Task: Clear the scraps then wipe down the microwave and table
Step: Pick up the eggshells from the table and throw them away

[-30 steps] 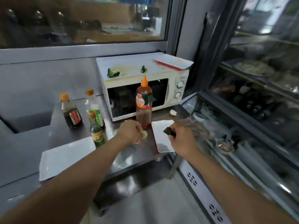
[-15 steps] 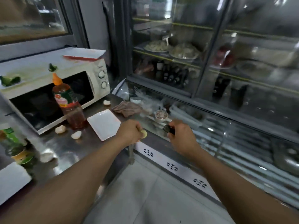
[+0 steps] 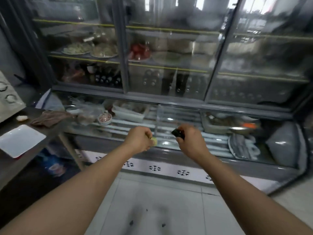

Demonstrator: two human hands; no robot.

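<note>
My left hand (image 3: 138, 140) grips a pale yellow-green scrap (image 3: 154, 141) that peeks out between its curled fingers. My right hand (image 3: 190, 139) holds a dark scrap (image 3: 178, 133) pinched at its top. Both hands are held out over the floor in front of a glass display fridge (image 3: 169, 102). The steel table (image 3: 10, 160) lies at the far left, with a white rectangular plate (image 3: 20, 142), a brown cloth (image 3: 49, 117) and a pale scrap (image 3: 21, 118) on it. Only the corner of the white microwave (image 3: 8, 97) with its two knobs shows at the left edge.
The fridge's shelves hold plates of food, bottles and trays behind glass. A small bowl (image 3: 105, 118) sits in its lower case. The tiled floor (image 3: 152, 209) below my arms has dark stains. A blue item (image 3: 52, 164) lies under the table.
My view has swung right, away from the microwave and table toward the fridge. Both hands kept their scraps and moved off the table's edge out over the floor.
</note>
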